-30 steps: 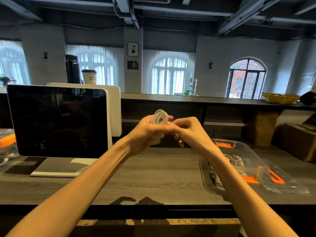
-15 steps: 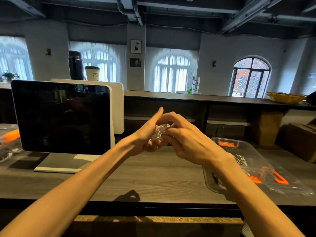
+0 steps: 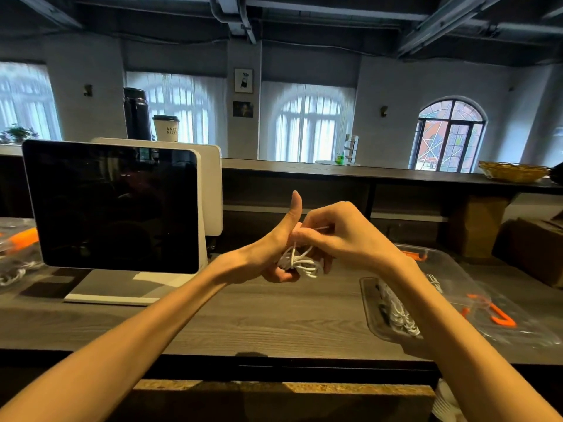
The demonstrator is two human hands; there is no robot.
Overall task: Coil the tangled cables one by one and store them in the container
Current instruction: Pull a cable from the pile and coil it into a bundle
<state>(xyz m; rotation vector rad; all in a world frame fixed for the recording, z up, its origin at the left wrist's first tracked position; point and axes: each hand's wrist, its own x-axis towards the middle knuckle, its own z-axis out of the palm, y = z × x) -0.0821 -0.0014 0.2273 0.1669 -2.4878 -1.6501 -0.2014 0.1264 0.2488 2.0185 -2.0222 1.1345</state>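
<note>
- The left hand (image 3: 275, 254) gripped the coiled white cable (image 3: 300, 263), thumb raised.
- The right hand (image 3: 341, 236) pinched its loose end above the wooden counter (image 3: 243, 315).
- The paper cup (image 3: 166, 128) read "ANYTI… NICE".
- The clear container (image 3: 370, 303) lay right.

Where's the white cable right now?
Head view, centre: the white cable is bundled between the left hand and right hand, above the wooden counter.

A grey wooden counter (image 3: 243, 318) carries a monitor (image 3: 112, 205), with a clear container (image 3: 370, 303) of cables (image 3: 396, 312) to the monitor's right.
</note>
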